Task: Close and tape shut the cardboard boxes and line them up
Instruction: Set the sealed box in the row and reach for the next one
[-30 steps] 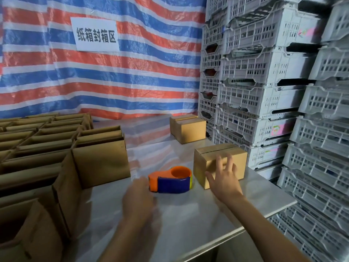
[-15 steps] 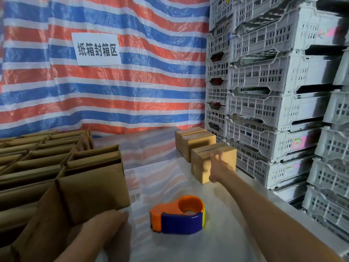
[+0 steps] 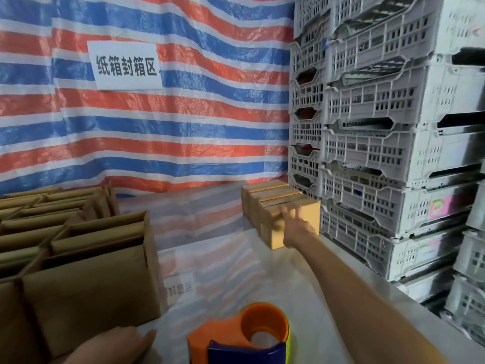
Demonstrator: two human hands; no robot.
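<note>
Grip (image 3: pixel 296 227) splayed against closed box (image 3: pixel 274 233)

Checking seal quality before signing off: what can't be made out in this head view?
Head view:
Tape on the closed boxes: blurred, too small.
Front of nearest box: partly hidden by right hand.
Bottom edge cuts off left hand and tape dispenser.
Insides of open boxes: hidden by their walls.

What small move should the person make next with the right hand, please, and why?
Probably draw the right hand back: its spread fingers press the near small closed brown cardboard box, which looks butted against the far closed cardboard box beside the white plastic crates, so the row seems set. Tall open cardboard boxes wait by the left hand.
</note>
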